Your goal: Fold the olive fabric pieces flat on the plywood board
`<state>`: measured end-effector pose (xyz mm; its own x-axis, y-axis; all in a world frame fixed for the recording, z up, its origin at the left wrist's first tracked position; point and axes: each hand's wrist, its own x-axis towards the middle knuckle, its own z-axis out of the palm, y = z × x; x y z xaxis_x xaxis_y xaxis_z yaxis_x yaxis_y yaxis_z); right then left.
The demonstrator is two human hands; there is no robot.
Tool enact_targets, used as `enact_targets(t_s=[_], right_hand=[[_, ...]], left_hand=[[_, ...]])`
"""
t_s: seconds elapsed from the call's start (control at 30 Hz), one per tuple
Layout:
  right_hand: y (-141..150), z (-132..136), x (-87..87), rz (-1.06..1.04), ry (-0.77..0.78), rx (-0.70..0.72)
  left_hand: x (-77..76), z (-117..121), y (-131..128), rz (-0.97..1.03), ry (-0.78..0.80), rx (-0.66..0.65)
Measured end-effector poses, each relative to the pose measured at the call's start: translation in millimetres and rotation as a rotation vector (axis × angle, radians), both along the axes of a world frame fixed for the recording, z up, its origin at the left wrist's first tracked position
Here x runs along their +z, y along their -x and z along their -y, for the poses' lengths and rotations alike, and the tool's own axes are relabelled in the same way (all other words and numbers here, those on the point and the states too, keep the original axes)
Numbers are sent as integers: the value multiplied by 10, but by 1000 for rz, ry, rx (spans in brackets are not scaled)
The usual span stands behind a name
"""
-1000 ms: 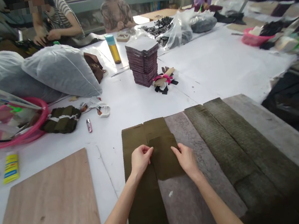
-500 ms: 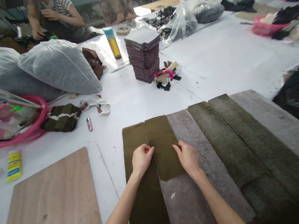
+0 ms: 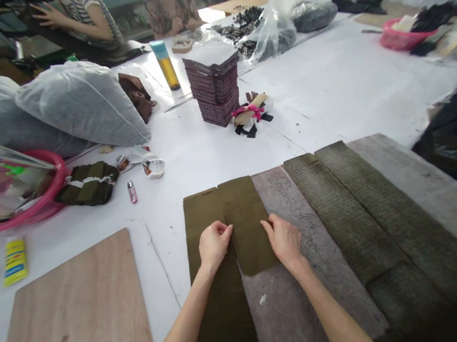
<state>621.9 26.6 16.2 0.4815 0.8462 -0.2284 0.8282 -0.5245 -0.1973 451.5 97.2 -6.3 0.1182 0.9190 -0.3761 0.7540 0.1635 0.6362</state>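
A short olive-brown fabric piece (image 3: 246, 224) lies flat on a grey felt board (image 3: 289, 313), beside a long olive strip (image 3: 221, 314). My left hand (image 3: 213, 246) pinches the short piece's left edge with curled fingers. My right hand (image 3: 283, 239) pinches its right edge, fingers bent onto the cloth. Both forearms reach in from the bottom of the view.
Two darker ribbed olive strips (image 3: 367, 229) lie to the right on the board. A plywood sheet (image 3: 71, 334) sits at the left. Further back are a stack of maroon pieces (image 3: 214, 88), a pink basin (image 3: 12, 197), grey sacks (image 3: 79, 106), a yellow tube (image 3: 14, 262) and seated people (image 3: 86, 13).
My hands stay on the short piece's edges; the piece has been nudged slightly and my view has shifted a little to the right.
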Motion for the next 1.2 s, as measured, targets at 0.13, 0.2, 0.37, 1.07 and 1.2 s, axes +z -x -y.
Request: enact_targets(t_s=[0.13, 0.2, 0.37, 1.07, 1.2], right_hand=[[1, -8, -29, 11, -5, 6], [1, -10, -44, 17, -7, 10], [9, -11, -41, 16, 5, 7], [184, 7, 45, -112, 8, -85], [218, 28, 41, -116, -53, -88]], left_hand=[[2, -4, -3, -4, -4, 3], [6, -3, -6, -7, -1, 1], [20, 7, -11, -11, -6, 6], [81, -38, -20, -330, 62, -73], [147, -39, -45, -360, 77, -36]])
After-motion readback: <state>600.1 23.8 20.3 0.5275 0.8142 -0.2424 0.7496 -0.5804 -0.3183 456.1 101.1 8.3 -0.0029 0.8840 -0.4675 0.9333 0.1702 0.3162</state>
